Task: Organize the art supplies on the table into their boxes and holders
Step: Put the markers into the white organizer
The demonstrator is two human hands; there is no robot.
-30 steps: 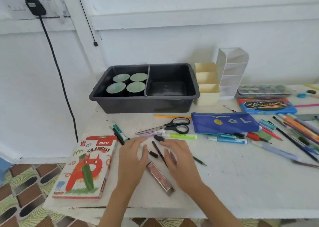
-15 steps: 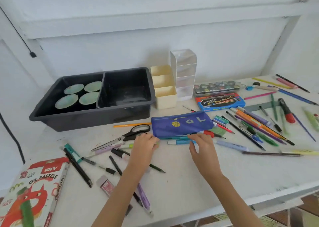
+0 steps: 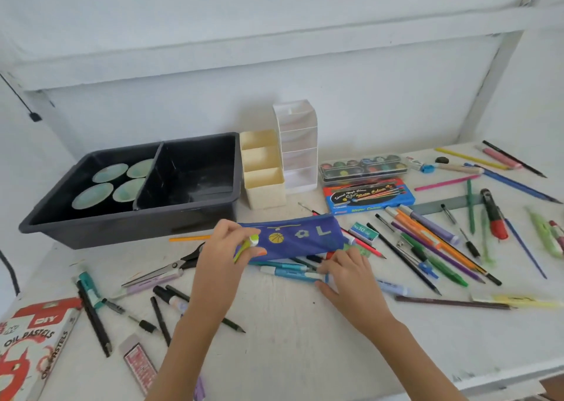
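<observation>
A blue fabric pencil case point(image 3: 300, 237) lies on the white table point(image 3: 305, 339). My left hand point(image 3: 222, 260) holds a green highlighter point(image 3: 245, 248) at the case's left end, fingers also at the case's top left corner. Just below the case's right part, my right hand point(image 3: 348, 275) rests on a cluster of blue and teal pens point(image 3: 290, 271), its fingers curled onto them. Many pencils, pens and markers point(image 3: 427, 242) lie scattered to the right. Black pens point(image 3: 94, 321) and scissors point(image 3: 164, 271) lie at the left.
At the back stand a black two-compartment bin point(image 3: 91, 232) holding several round paint pots, a cream holder point(image 3: 265, 187) and a white tiered holder point(image 3: 297, 147). A watercolour palette point(image 3: 363, 167) and blue pencil box point(image 3: 369, 197) lie right of them. An oil pastels box point(image 3: 30, 345) sits front left.
Both hands left the pens at the table's front left and moved to the blue pencil case. My left hand picked up the green highlighter; the view swung right.
</observation>
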